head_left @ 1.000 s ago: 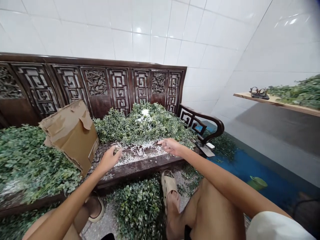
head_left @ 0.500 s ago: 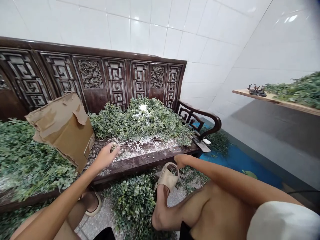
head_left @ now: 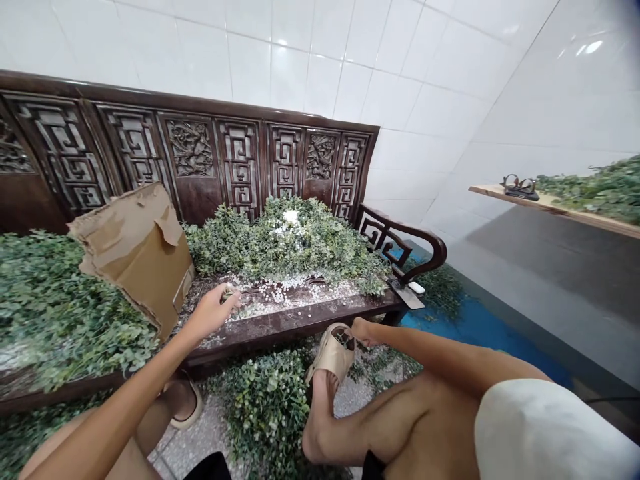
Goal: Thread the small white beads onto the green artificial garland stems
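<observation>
My left hand (head_left: 215,310) rests at the front of the dark wooden bench (head_left: 280,323), fingers curled round something small that I cannot make out. Small white round pieces (head_left: 287,291) lie scattered on the seat beside it. Behind them is a heap of artificial green foliage (head_left: 240,247), with more white pieces on top. My right hand (head_left: 364,331) hangs low before the bench edge, just right of my raised foot in a beige sandal (head_left: 333,357). Its fingers are closed; what they hold, if anything, is too small to name.
A torn cardboard piece (head_left: 145,253) leans on the bench between foliage heaps. More foliage (head_left: 270,400) lies on the floor by my feet. A phone (head_left: 407,295) and a white case (head_left: 416,287) sit near the curved armrest (head_left: 435,250). At right, a wooden shelf (head_left: 560,208) carries greenery.
My right hand has moved slightly down, away from the bench edge, and its forearm has lowered. My left hand stays in place, still curled. The view has shifted a little.
</observation>
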Available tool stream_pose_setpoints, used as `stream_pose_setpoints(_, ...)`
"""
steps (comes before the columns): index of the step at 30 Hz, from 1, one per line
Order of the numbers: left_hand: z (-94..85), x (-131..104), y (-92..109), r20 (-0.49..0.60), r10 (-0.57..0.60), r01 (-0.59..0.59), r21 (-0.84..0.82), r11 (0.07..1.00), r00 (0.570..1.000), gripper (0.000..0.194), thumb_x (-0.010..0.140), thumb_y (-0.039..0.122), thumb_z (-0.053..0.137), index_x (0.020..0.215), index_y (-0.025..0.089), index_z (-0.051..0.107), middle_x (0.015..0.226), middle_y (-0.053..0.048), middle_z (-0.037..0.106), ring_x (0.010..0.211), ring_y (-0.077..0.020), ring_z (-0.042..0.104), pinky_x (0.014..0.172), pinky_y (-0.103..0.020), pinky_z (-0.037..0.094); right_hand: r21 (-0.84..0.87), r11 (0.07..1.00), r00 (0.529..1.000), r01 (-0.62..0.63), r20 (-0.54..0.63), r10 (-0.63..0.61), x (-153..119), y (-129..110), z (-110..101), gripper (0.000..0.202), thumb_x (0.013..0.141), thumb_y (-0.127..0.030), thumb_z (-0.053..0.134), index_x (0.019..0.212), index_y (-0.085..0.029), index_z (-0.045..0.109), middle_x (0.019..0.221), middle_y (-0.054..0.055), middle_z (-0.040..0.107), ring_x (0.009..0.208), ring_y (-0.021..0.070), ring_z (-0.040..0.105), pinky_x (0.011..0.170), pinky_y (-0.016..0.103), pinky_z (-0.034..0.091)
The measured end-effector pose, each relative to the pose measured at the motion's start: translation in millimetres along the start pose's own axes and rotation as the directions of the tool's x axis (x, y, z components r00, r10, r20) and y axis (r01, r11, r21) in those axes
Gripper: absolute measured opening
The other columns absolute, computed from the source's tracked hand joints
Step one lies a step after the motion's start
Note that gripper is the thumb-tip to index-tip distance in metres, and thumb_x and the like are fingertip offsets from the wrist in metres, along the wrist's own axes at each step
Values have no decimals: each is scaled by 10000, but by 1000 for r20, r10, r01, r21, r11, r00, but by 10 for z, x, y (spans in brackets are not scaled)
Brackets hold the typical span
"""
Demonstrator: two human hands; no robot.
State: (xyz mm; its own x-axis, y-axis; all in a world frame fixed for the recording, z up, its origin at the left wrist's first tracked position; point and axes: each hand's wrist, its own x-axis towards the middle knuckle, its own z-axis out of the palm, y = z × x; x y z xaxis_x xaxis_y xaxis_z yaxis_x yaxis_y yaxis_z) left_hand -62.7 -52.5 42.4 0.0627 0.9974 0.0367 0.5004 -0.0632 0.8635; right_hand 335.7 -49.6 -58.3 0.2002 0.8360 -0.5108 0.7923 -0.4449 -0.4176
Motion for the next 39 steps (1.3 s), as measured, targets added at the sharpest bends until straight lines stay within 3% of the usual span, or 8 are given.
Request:
stream_pose_setpoints(5, -20, -6, 31, -14, 2, -2, -16, 1000, 1000, 336, 749, 521, 561, 829, 195, 568, 706, -25, 691, 590, -196, 599, 546, -269, 429, 86, 995, 991, 44, 122, -54, 39, -117, -175, 322, 921, -324, 571, 1192, -149, 566, 1193, 85, 586, 1003, 230, 610, 833, 413, 531)
stream_pose_setpoints(9, -29, -1, 14, -20, 49, -48, 45, 998, 999, 279, 773, 465, 530, 829, 196, 581, 709, -23, 697, 593, -197, 586, 568, -272, 412, 239, 953, 955, 187, 183, -233, -16, -320, -268, 282, 921, -351, 542, 892, -95, 654, 638, -11, 573, 497, 78, 500, 454, 191, 382)
stream_pose_setpoints(15, -56, -19, 19, 9, 140, -138, 232, 963, 990, 279, 783, 421, 491, 627, 201, 564, 601, -9, 627, 608, -200, 556, 613, -277, 374, 482, 847, 857, 225, 316, -407, -163, -636, 137, 333, 768, -439, 688, 705, -119, 620, 382, -127, 277, 344, 23, 191, 371, 191, 105)
stream_pose_setpoints(23, -3, -215, -30, -12, 119, -113, 240, 964, 993, 284, 774, 434, 521, 709, 181, 633, 635, -17, 646, 646, -215, 583, 629, -289, 410, 719, 694, 650, 30, 513, -560, -396, -934, 532, 357, 753, -453, 718, 738, -145, 536, 473, -135, 250, 389, 18, 161, 392, 172, 84)
stream_pose_setpoints(26, 73, -447, 6, 85, 192, -205, 179, 962, 978, 219, 784, 381, 566, 802, 187, 665, 799, -32, 710, 784, -224, 637, 763, -308, 462, 746, 663, 566, -59, 572, -593, -526, -1010, 574, 365, 772, -427, 713, 709, -163, 469, 501, -125, 266, 392, 17, 167, 394, 169, 75)
stream_pose_setpoints(32, 159, -881, 357, 162, 315, -331, 90, 939, 935, 389, 785, 328, 641, 1159, 221, 654, 1205, -69, 675, 1126, -259, 593, 1004, -374, 416, 753, 628, 430, -198, 642, -635, -904, -1194, 552, 338, 836, -313, 620, 663, -196, 354, 496, -111, 245, 384, 36, 187, 391, 169, 88)
stream_pose_setpoints(36, 63, -1007, 754, 284, 405, -449, 110, 886, 869, 271, 813, 349, 644, 1053, 249, 719, 1024, -39, 737, 940, -219, 659, 863, -314, 483, 756, 607, 391, -245, 649, -652, -1175, -1252, 520, 230, 825, -220, 567, 687, -193, 385, 503, -107, 228, 377, 41, 179, 387, 163, 80)
stream_pose_setpoints(39, -35, -1008, 956, 366, 421, -499, 150, 853, 830, 163, 842, 306, 605, 920, 247, 736, 930, -12, 741, 871, -189, 660, 823, -280, 472, 769, 569, 411, -290, 637, -652, -1287, -1227, 530, 214, 820, -166, 548, 681, -188, 388, 502, -106, 236, 371, 36, 186, 383, 155, 92)
